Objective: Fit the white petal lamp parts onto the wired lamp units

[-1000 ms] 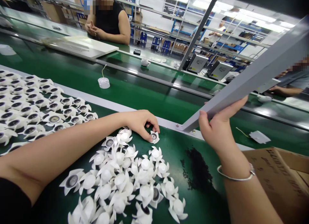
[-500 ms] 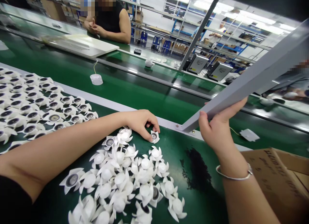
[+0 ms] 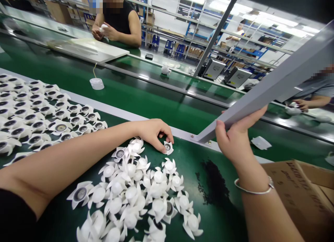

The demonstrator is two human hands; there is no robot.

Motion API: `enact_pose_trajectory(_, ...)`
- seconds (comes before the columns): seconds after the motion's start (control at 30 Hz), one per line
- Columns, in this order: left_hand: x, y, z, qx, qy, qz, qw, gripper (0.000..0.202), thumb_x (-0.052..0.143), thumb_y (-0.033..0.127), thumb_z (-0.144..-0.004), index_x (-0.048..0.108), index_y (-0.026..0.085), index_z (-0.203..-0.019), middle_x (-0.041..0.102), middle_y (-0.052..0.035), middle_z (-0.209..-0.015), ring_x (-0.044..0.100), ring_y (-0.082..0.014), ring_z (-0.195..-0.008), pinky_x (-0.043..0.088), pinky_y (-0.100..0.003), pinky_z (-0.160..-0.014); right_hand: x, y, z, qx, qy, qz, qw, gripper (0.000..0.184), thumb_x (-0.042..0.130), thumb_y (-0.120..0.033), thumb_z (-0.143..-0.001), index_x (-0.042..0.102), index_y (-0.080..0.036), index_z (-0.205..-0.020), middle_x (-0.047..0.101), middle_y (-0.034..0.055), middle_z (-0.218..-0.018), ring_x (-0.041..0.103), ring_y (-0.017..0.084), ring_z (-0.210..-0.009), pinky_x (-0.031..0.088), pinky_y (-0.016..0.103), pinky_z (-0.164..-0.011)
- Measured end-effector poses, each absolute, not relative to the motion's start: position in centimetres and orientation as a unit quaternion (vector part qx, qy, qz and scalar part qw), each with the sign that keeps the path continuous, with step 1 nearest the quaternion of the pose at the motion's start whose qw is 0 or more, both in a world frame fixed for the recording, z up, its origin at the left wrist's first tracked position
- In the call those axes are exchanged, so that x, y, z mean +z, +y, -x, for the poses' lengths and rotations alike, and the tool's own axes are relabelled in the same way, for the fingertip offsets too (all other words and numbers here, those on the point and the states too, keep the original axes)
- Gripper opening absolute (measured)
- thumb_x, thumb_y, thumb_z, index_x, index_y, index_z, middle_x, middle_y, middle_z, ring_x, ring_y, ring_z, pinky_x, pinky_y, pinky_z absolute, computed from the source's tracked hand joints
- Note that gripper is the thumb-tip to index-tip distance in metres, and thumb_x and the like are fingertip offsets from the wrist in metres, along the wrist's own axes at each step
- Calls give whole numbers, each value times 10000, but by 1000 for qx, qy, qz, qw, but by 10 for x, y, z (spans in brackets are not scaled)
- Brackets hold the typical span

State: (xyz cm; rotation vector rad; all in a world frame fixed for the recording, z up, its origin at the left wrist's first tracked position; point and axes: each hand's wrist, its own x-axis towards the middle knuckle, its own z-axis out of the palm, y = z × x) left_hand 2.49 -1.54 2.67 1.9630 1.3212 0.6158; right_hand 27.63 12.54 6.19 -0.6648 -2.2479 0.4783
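Left hand (image 3: 153,134) | touching white petalled plastic part (image 3: 167,148), grip unclear | right hand (image 3: 236,141) clamping grey metal bar (image 3: 261,92) | slipping bar risking scattering loose parts pile (image 3: 135,189)

Near belt surface (image 3: 193,162): heap of flower-shaped plastic parts (image 3: 135,189) at front centre; rows of like parts (image 3: 33,109) to its left, farther back; left hand (image 3: 153,134) at the heap's far edge, its fingers (image 3: 163,144) touching a single part (image 3: 167,148); loose granules (image 3: 215,181) on the surface, right of the heap; cardboard box (image 3: 294,196) at front right, past the granules; right hand (image 3: 235,141) beyond the surface's edge, gripping a long bar (image 3: 261,95) that rises rightward; behind these, second belt (image 3: 156,99) bearing a round wired fixture (image 3: 96,83); farther back, flat board (image 3: 88,48) at left; seated person (image 3: 117,22) behind the board; another person (image 3: 313,92) at far right, behind the bar.
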Motion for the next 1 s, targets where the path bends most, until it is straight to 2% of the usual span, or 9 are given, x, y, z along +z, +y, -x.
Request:
enact_pose_trajectory(0.23,26,-16,-25,236,508,-757,337,421,821,402,-661,761,245,-1047,712,-12,-990,575,-138,-790,419,-235,-666,61,126,-277,189,-870,272,364,1042,505,-300,-916,-349,-87,-1474,563,260,-1256,630,282,-853,563,463,-717)
enact_pose_trajectory(0.5,28,-16,-25,229,511,-756,340,411,814,405,-674,759,234,-1045,707,-16,-991,578,-139,-795,421,-235,-660,61,133,-282,140,-884,265,358,1016,486,-345,-940,-331,-76,-1480,497,282,-1325,599,322,-1021,517,502,-847)
enact_pose_trajectory(0.53,28,-16,-25,230,510,-756,339,411,813,404,-676,758,234,-1046,707,-17,-991,579,-139,-794,421,-236,-659,61,138,-286,113,-887,260,364,963,469,-369,-947,-258,-97,-1518,478,273,-1344,579,330,-1070,502,512,-881)
enact_pose_trajectory(0.6,27,-16,-24,231,508,-758,337,408,811,399,-678,758,233,-1047,706,-17,-989,581,-139,-794,422,-237,-657,56,154,-296,44,-886,258,383,755,400,-405,-965,39,-139,-1573,457,243,-1363,502,348,-1203,455,523,-963)
enact_pose_trajectory(0.67,27,-17,-24,233,507,-759,335,407,812,399,-676,759,236,-1045,706,-17,-987,581,-140,-795,423,-238,-658,46,175,-308,-16,-861,319,395,588,355,-405,-971,324,-145,-1498,453,229,-1371,400,352,-1320,386,511,-1051)
enact_pose_trajectory(0.7,27,-17,-24,233,507,-759,335,405,812,402,-677,760,238,-1043,706,-17,-988,580,-141,-794,423,-239,-658,39,185,-314,-28,-838,384,386,567,384,-405,-960,390,-135,-1458,446,233,-1387,365,353,-1354,350,498,-1088)
enact_pose_trajectory(0.8,28,-17,-24,234,508,-757,337,403,811,408,-675,760,246,-1041,706,-14,-986,576,-140,-789,421,-239,-658,16,210,-328,-14,-735,590,333,781,596,-447,-845,353,-31,-1459,370,312,-1448,346,426,-1367,301,509,-1124)
enact_pose_trajectory(0.9,28,-17,-24,236,508,-757,337,406,813,405,-672,758,247,-1042,705,-12,-976,575,-140,-790,421,-239,-660,-2,223,-338,16,-673,673,308,1013,665,-535,-761,234,35,-1478,324,395,-1441,370,504,-1328,337,568,-1077)
enact_pose_trajectory(1.0,27,-17,-24,239,508,-756,336,407,813,397,-670,758,247,-1045,705,-13,-967,578,-140,-789,419,-238,-661,-9,230,-343,50,-660,697,277,959,676,-556,-724,304,-52,-1451,460,337,-1362,463,481,-1262,396,557,-1034)
